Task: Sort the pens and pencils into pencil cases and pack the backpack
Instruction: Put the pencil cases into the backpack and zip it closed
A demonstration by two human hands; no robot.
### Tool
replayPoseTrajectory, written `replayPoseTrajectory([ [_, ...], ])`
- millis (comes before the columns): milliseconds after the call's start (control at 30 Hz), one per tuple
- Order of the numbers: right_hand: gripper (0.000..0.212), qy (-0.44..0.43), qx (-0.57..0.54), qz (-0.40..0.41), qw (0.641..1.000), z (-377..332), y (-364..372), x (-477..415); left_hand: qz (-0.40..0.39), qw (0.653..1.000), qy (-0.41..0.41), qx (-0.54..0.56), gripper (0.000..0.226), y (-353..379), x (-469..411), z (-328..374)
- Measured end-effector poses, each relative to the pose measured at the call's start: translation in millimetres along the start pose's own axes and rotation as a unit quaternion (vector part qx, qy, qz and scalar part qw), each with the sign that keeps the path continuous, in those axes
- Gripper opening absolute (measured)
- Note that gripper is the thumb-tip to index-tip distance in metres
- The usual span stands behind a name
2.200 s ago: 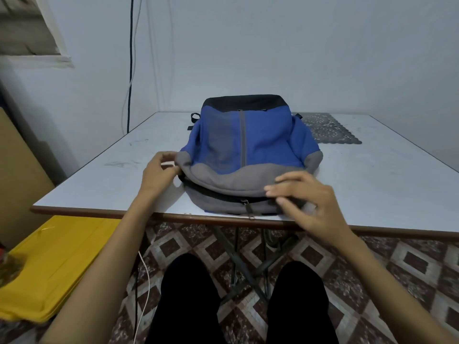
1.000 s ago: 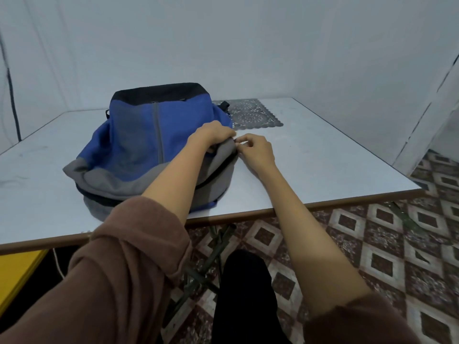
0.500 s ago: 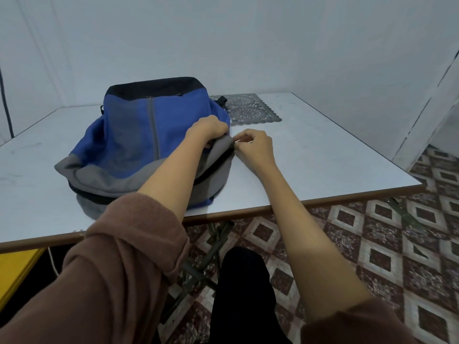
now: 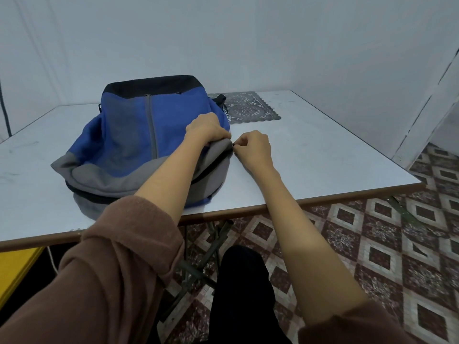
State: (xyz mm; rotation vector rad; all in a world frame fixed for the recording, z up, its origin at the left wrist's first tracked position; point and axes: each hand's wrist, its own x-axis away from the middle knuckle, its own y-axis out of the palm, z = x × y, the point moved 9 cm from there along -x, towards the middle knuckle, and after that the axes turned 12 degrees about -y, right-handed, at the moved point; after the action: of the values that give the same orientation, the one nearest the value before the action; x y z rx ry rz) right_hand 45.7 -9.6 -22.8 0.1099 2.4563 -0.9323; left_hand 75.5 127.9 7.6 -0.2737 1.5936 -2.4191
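Observation:
A blue and grey backpack [image 4: 129, 135] with a black top lies flat on the white table [image 4: 310, 155], left of centre. My left hand [image 4: 207, 130] grips the grey fabric at the backpack's right edge, fingers curled over it. My right hand [image 4: 253, 147] sits just to the right of that edge and pinches a small zipper pull [image 4: 232, 144] between thumb and fingers. The black zipper line runs along the bag's lower rim. No pens, pencils or pencil cases are in view.
A dark lace-patterned mat [image 4: 248, 108] lies behind the backpack toward the wall. A yellow object [image 4: 17, 266] sits below the table's left side. Folding table legs [image 4: 198, 264] and my dark-trousered knee stand under the front edge, over a patterned tile floor.
Both hands moved from the backpack's near rim to its right edge, and my view swung right. In the last half second the hands have barely shifted at the zipper.

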Motion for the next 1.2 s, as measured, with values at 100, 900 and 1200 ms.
replayPoseTrajectory([
  [100, 0.011, -0.002, 0.0, -0.017, 1.0, -3, -1, 6, 0.013, 1.0, -0.004, 0.019, 0.036, 2, -5, -7],
  [900, 0.024, -0.046, -0.272, -0.152, 0.949, -42, -8, 82, -0.002, 0.992, 0.065, 0.105, 0.042, -15, 25, -11],
  [1200, 0.035, 0.139, -0.257, -0.104, 0.951, -19, 1, 52, 0.229, 0.94, 0.224, 0.122, 0.02, -54, 186, -39],
])
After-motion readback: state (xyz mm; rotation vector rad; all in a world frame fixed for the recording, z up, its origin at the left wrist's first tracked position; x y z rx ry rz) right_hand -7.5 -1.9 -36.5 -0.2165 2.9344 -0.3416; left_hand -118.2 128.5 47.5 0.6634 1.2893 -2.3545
